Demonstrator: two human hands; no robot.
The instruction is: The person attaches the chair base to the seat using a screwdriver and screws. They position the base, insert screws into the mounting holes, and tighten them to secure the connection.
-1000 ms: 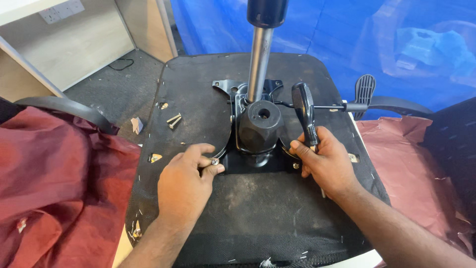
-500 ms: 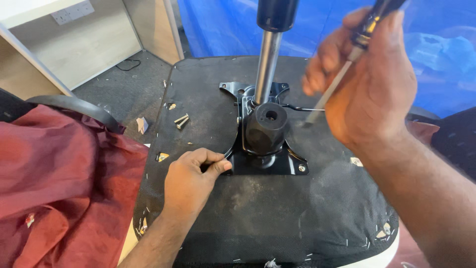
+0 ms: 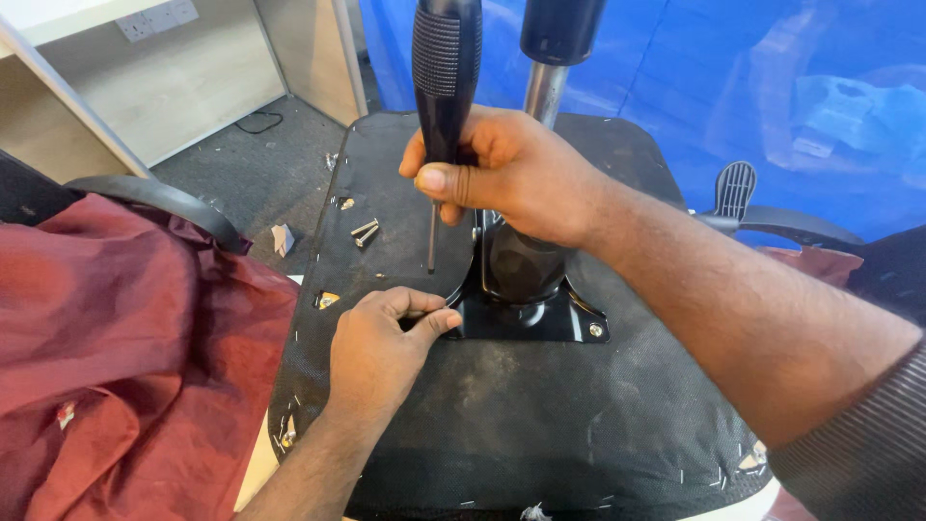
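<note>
An upturned office chair seat [image 3: 540,425] lies before me, its black fabric underside facing up. A black metal mechanism plate [image 3: 540,323] with a round hub and a chrome gas column [image 3: 546,89] is fixed at its middle. My right hand [image 3: 511,174] grips a screwdriver [image 3: 444,77] by its black handle, the shaft pointing down at the plate's left corner. My left hand [image 3: 381,347] rests on the seat with thumb and forefinger pinched at that same corner; what they pinch is hidden.
Two loose screws [image 3: 365,232] lie on the seat at the left. Dark red cloth [image 3: 125,357] covers the left side over a black armrest [image 3: 164,198]. A black lever paddle [image 3: 735,188] sticks out at the right. Blue sheeting hangs behind; a wooden desk stands at upper left.
My right hand lifted off the plate with the screwdriver, swung across from the right, and now holds it upright over the left corner. My left hand stayed at that corner.
</note>
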